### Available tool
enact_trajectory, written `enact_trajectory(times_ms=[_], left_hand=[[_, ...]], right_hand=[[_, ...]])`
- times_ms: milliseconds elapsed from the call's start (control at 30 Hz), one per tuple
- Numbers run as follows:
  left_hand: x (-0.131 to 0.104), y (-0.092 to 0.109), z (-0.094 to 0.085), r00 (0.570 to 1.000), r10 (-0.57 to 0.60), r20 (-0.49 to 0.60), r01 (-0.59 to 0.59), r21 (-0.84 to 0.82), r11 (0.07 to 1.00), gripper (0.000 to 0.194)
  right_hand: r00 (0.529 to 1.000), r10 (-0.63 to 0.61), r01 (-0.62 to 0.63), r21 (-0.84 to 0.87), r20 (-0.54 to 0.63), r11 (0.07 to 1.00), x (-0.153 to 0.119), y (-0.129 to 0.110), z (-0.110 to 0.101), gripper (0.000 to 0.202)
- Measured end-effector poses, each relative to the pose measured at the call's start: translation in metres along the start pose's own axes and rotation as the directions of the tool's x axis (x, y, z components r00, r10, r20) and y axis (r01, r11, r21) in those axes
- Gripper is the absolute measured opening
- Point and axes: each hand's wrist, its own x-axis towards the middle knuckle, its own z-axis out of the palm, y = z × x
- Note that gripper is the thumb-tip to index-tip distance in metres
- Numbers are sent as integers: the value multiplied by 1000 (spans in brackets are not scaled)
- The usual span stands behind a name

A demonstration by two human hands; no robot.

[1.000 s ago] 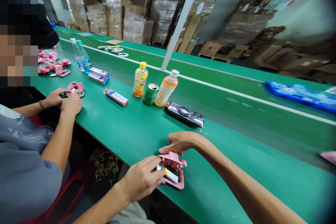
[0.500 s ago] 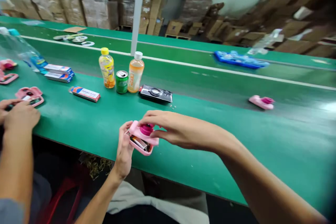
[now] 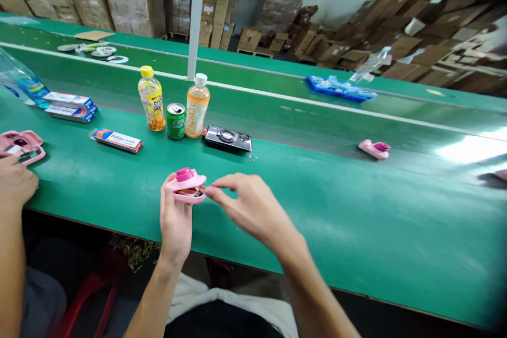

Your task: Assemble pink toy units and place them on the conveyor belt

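Note:
A pink toy camera [image 3: 186,188] with a darker pink lens ring rests in my left hand [image 3: 176,222], whose fingers are wrapped round its left side. The two halves of its casing gape apart toward me and to the right, and inner parts show in the gap. At the right end of that gap, my right hand [image 3: 245,206] pinches with thumb and forefinger. Whatever lies between those fingertips is too small to make out. The camera is held above the green work surface [image 3: 317,222], near its front edge.
Beyond my hands stand a yellow-capped bottle [image 3: 151,100], a green can [image 3: 176,121], an orange drink bottle [image 3: 197,106] and a black flat box [image 3: 227,138]. Another pink camera [image 3: 374,149] lies to the right. At left, a co-worker's hand [image 3: 18,182] touches an opened pink casing [image 3: 24,142].
The toy camera has tilted so its lens points upward, and the left hand has moved slightly left. My right hand has left the lens ring and now pinches at the casing's right end.

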Motion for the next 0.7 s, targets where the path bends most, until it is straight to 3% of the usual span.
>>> enact_trajectory(times_ms=[100, 233, 500, 600, 700], left_hand=[[-2, 1, 4, 1000, -11, -24, 9, -91, 996, 41], [-1, -2, 11, 1000, -17, -8, 16, -105, 994, 36], [6, -20, 23, 1000, 24, -14, -26, -158, 987, 29], [7, -24, 20, 999, 5, 43, 2, -166, 986, 33], [4, -27, 12, 998, -1, 63, 9, -127, 992, 38]], right_hand=[[999, 18, -14, 153, -26, 988, -15, -2, 30, 26], [978, 44, 12, 271, -203, 962, -21, -6, 54, 19], [916, 45, 83, 299, -398, 951, -30, 15, 63, 22], [871, 110, 119, 423, -479, 898, -35, 24, 70, 17], [876, 196, 119, 590, -441, 798, -43, 30, 76, 21]])
